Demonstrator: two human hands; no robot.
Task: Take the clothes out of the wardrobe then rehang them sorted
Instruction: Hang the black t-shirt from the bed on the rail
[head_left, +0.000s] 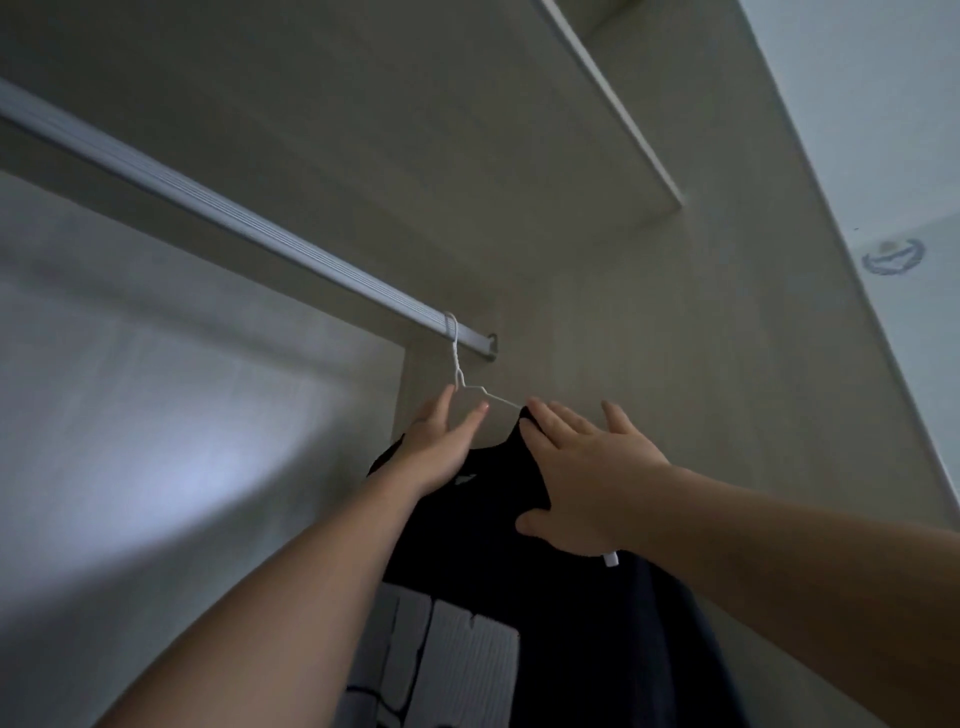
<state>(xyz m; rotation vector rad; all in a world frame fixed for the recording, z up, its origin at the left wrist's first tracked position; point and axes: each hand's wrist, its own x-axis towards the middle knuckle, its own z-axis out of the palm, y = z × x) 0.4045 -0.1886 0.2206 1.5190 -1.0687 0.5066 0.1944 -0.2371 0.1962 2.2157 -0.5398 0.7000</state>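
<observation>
Black garment (467, 551) hangs in front of me on a white wire hanger (456, 366), low and right of centre, with both my bare forearms reaching up to it from the near edge. Nearest, below its hem on the left, shows a white fabric with dark lines (467, 660). A small white tag (611, 558) sticks out just under my right hand (587, 467), which lies flat on the garment's right shoulder, fingers straight and spread wide, thumb low on the cloth, gripping nothing. My left hand (439, 452) rests on the left shoulder, fingers straight and loose, tips up beside the hanger's neck; I cannot tell whether they touch the wire. Farther up, the hook sits over the rail (234, 218) at its right end, just beside the bracket (491, 345) on the side wall (675, 338). Farthest, a shelf (613, 104) runs overhead.
</observation>
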